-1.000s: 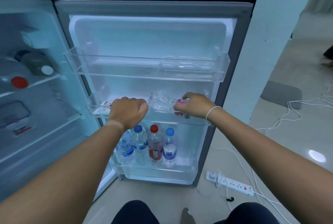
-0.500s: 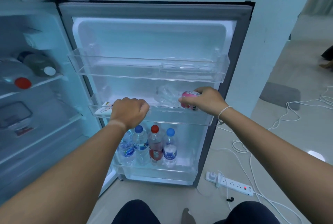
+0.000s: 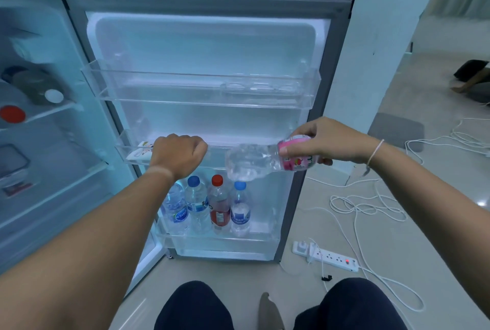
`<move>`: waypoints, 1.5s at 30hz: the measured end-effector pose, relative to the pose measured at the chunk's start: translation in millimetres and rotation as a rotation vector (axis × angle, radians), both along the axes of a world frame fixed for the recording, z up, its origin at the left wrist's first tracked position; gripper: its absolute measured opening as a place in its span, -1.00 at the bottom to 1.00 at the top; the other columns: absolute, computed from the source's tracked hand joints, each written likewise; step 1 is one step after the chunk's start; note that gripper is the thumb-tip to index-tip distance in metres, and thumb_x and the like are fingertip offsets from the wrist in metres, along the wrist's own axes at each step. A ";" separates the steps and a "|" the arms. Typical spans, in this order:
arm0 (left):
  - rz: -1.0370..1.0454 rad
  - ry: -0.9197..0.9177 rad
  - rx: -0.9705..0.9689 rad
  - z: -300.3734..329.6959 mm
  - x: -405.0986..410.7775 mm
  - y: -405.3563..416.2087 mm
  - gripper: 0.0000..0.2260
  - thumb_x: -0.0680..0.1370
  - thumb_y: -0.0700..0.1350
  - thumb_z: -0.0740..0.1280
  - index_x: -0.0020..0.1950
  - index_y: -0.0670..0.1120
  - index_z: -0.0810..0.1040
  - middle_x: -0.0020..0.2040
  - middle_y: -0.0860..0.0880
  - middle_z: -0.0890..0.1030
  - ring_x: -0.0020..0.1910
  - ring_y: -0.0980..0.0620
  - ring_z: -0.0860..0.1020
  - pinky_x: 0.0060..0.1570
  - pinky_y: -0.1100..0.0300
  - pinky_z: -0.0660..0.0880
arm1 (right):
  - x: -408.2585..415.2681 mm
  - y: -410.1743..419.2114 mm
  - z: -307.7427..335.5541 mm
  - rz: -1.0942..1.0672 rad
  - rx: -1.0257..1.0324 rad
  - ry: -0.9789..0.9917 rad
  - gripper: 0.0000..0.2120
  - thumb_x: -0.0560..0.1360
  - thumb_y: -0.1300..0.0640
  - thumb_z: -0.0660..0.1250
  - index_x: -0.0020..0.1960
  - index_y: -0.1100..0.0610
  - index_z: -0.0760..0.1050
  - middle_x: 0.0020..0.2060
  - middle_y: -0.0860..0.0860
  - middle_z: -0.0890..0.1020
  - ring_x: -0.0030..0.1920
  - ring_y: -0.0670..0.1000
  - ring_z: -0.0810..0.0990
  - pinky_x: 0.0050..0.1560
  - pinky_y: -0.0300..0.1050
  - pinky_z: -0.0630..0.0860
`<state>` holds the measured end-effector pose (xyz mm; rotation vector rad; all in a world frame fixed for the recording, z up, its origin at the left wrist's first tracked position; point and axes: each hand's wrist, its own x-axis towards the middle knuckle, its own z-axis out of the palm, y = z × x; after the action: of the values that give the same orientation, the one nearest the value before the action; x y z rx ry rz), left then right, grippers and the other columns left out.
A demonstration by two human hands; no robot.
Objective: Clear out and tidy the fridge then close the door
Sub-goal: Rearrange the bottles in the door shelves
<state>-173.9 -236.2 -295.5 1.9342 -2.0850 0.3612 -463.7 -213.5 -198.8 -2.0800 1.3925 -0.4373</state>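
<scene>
The fridge door [image 3: 334, 69] stands wide open in front of me. My right hand [image 3: 326, 141] grips a clear plastic bottle [image 3: 252, 162] with a pink label, held sideways just in front of the middle door shelf [image 3: 127, 149]. My left hand [image 3: 177, 154] is a closed fist resting on that shelf's front rim; whether it holds anything is hidden. A white carton [image 3: 140, 150] lies on the shelf to its left. The bottom door shelf [image 3: 220, 244] holds several upright bottles, one red-capped [image 3: 218, 205]. The top door shelf [image 3: 201, 91] looks empty.
The fridge interior [image 3: 34, 117] at left holds bottles lying on a shelf and a container below. A white power strip [image 3: 326, 256] and loose white cables [image 3: 371, 205] lie on the floor to the right. My knees are at the bottom edge.
My right hand has lifted the pink-labelled bottle out of the middle door shelf and drawn it right and toward me. My left hand has stayed on the shelf rim.
</scene>
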 end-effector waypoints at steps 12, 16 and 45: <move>0.020 -0.004 -0.007 0.7 -1.0 -0.8 -0.53 0.44 0.03 -0.13 -0.08 -0.05 0.56 -0.14 -0.13 0.64 -0.18 -0.19 0.51 -0.11 0.05 0.41 | 47.3 -22.2 -117.4 0.207 0.158 0.634 -0.54 0.27 -0.15 0.45 -0.02 0.19 0.63 -0.11 0.12 0.67 -0.19 0.14 0.62 -0.27 -0.14 0.50; 0.011 -0.003 -0.010 1.1 -2.0 0.5 -0.57 0.43 0.02 -0.12 -0.17 -0.07 0.52 -0.21 -0.13 0.62 -0.21 -0.19 0.51 -0.13 0.06 0.41 | 56.6 -44.4 -156.9 0.164 0.091 0.699 -0.57 0.32 -0.03 0.43 0.11 0.19 0.60 0.05 0.16 0.63 0.02 0.16 0.62 -0.01 -0.07 0.56; 0.003 0.024 0.009 -0.6 -1.8 -1.4 -0.71 0.44 0.01 -0.07 -0.38 -0.03 0.33 -0.38 -0.07 0.48 -0.30 -0.16 0.43 -0.30 0.13 0.17 | 69.6 -87.3 -280.2 0.038 -0.031 0.585 -0.59 0.57 0.24 0.14 0.41 0.16 0.29 0.35 0.21 0.31 0.32 0.25 0.36 0.32 0.04 0.36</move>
<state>-175.7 -237.6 -296.1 1.9369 -2.0728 0.3274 -394.1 -300.8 -479.0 -2.3629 1.6609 0.1916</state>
